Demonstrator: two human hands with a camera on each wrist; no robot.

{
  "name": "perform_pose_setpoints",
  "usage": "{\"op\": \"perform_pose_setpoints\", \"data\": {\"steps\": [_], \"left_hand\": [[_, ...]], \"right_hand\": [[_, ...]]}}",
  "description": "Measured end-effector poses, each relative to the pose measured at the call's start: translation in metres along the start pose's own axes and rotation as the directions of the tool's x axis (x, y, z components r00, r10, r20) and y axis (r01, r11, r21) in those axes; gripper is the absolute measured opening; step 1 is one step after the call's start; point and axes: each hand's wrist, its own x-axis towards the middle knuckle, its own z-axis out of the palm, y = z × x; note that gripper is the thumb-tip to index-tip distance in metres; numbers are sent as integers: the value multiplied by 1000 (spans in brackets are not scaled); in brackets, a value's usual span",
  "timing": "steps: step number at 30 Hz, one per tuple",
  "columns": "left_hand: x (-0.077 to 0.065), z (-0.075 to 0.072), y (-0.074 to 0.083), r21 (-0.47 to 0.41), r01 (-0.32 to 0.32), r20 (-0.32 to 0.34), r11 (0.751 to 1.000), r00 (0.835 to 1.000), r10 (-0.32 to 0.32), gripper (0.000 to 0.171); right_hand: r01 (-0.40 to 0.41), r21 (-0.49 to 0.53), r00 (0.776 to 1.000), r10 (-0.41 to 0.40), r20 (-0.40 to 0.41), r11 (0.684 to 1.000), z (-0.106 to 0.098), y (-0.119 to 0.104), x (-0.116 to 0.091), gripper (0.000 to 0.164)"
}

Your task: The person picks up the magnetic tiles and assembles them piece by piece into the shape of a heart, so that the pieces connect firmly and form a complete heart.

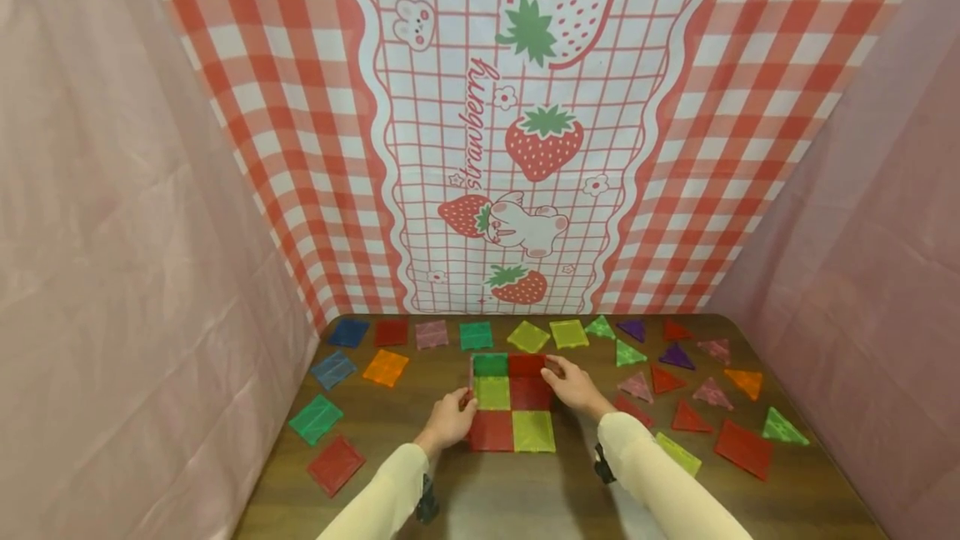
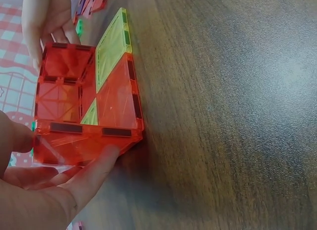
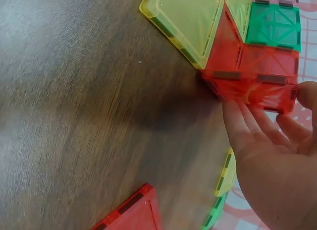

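Note:
Four translucent square magnetic tiles lie joined as a base, with a yellow tile (image 1: 533,432) at front right and a red tile (image 1: 491,432) at front left. Along its back edge stand a green tile (image 1: 491,365) and a red tile (image 1: 527,366). My left hand (image 1: 450,419) holds the upright red side tile (image 2: 69,145) at the left, fingers on its outer face and thumb by the back corner. At the back right corner, my right hand (image 1: 573,388) grips another upright red side tile (image 3: 255,91), its thumb behind the corner and fingers outside.
Loose square tiles, including a blue one (image 1: 348,332) and an orange one (image 1: 386,367), lie to the left and back. Several triangles, such as a purple one (image 1: 677,356), are spread at right. A checked strawberry cloth (image 1: 543,140) hangs behind the wooden table (image 1: 390,432).

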Motion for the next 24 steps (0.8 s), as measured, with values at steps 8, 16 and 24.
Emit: {"op": "perform_pose_setpoints", "data": {"steps": [8, 16, 24], "left_hand": [[1, 4, -3, 11, -24, -29, 1000, 999, 24, 51], [-3, 2, 1, 23, -31, -45, 999, 998, 32, 51], [-3, 2, 0, 25, -18, -40, 1000, 999, 19, 52]], "right_hand": [[16, -111, 999, -21, -45, 994, -21, 13, -14, 48], [-15, -449, 996, -29, -90, 893, -59, 35, -39, 48], [-98, -542, 995, 68, -75, 834, -76, 47, -66, 58]]}}
